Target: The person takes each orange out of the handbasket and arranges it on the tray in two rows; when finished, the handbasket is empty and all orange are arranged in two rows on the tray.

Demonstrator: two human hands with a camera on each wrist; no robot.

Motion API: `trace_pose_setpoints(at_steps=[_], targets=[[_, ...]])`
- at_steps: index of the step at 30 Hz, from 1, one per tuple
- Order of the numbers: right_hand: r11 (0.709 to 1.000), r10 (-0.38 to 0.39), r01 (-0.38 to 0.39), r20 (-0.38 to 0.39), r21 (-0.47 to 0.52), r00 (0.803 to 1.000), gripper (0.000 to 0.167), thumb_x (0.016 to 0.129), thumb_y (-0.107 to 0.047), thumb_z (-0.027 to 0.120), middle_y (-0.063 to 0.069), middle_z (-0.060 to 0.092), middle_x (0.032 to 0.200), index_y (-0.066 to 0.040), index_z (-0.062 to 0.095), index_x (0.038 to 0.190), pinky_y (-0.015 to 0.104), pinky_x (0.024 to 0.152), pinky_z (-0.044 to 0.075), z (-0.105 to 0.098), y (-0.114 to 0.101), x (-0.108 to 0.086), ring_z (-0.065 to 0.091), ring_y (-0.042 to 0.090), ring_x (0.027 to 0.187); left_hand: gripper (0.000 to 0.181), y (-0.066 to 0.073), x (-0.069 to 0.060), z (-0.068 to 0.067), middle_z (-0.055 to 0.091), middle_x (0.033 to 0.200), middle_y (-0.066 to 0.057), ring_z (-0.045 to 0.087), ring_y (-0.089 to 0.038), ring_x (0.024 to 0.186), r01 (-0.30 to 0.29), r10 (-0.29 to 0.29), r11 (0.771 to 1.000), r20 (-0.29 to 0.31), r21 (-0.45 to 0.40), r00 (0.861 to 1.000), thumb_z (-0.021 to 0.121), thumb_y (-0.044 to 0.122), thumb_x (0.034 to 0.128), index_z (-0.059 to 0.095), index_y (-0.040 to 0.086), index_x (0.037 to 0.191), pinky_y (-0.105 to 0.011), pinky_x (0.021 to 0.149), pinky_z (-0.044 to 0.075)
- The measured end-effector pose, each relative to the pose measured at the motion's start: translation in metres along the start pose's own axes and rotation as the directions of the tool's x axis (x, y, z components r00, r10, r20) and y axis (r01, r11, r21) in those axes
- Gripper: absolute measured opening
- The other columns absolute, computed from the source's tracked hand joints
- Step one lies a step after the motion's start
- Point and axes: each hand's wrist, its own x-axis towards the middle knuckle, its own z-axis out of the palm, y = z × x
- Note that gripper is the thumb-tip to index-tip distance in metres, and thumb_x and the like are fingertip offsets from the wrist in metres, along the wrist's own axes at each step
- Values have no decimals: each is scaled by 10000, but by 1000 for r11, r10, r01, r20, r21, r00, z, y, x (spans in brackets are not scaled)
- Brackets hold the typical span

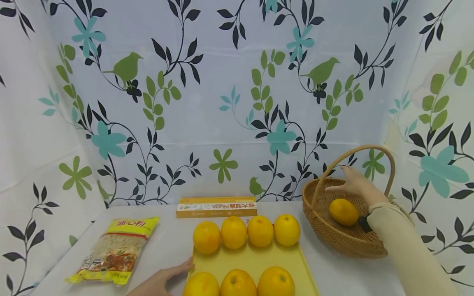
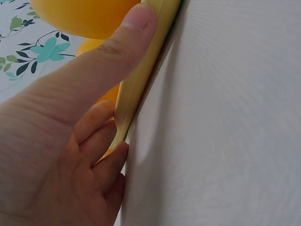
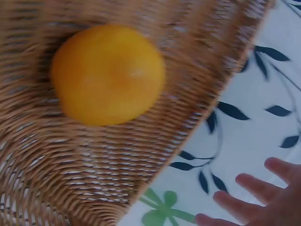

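Observation:
My right hand reaches over the wicker basket, fingers extended and holding nothing. Inside that basket lies one orange, below the hand. In the right wrist view, the spread fingers are past the basket's rim, apart from the orange. My left hand is at the left edge of a yellow tray. In the left wrist view its thumb lies against the tray's side, with the other fingertips beside the edge. Two rows of oranges sit on the tray.
A yellow bag of pasta lies on the white table to the left. Behind the tray is a long orange-and-white box. Patterned cloth hangs at the back and sides. The basket's tall handle arches beside the right arm.

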Motion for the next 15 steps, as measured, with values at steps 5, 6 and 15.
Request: trace_pose_setpoints(at_steps=[5,6,15], targets=[[1000,16,-17,50,9,999,1124,700,-582,642,487,175,1243,245,135,1269,657,897,256,19,16,-11,209,597,1122,692,2,-1,4,286,1418,-125,240,-438,1243,-4,4,1000,4,13,1000,749,337,709,452,173,1312,-653,935,201],[999,25,-27,78,25,997,1110,711,-568,642,491,174,1238,258,138,1255,654,900,256,23,18,-14,209,599,1120,692,2,-1,5,288,1418,-121,242,-435,1243,-5,5,1000,4,15,1000,749,340,708,454,173,1311,-651,936,202],[993,84,-104,291,55,953,996,749,-477,650,459,238,1237,260,190,1236,630,895,286,32,22,-29,255,574,1119,744,4,-2,8,284,1422,-112,223,-452,1241,19,-19,1000,-5,1,1000,776,363,658,453,212,1311,-674,920,181]])
